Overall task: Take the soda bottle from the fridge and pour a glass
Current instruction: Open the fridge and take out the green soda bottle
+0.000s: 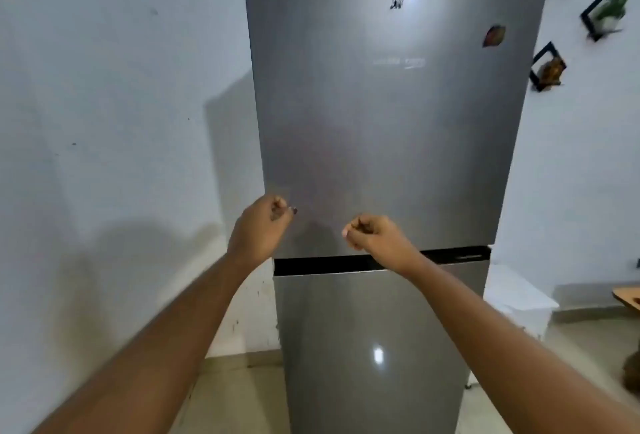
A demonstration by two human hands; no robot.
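L hand fingers curled, empty, at upper door's lower-left edge | R hand fist curled, empty, just above door gap | fridge both doors closed | soda bottle not visible | wall shelves right.

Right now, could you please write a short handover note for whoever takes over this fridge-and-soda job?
Left hand: fingers curled, holding nothing, raised by the left edge of the upper fridge door.
Right hand: fingers curled, holding nothing, in front of the same door near its bottom edge.
Both doors, upper and lower door, look closed. No soda bottle or glass in view.
Done: nothing yet.
Left: open the fridge, take the bottle, pour a glass.
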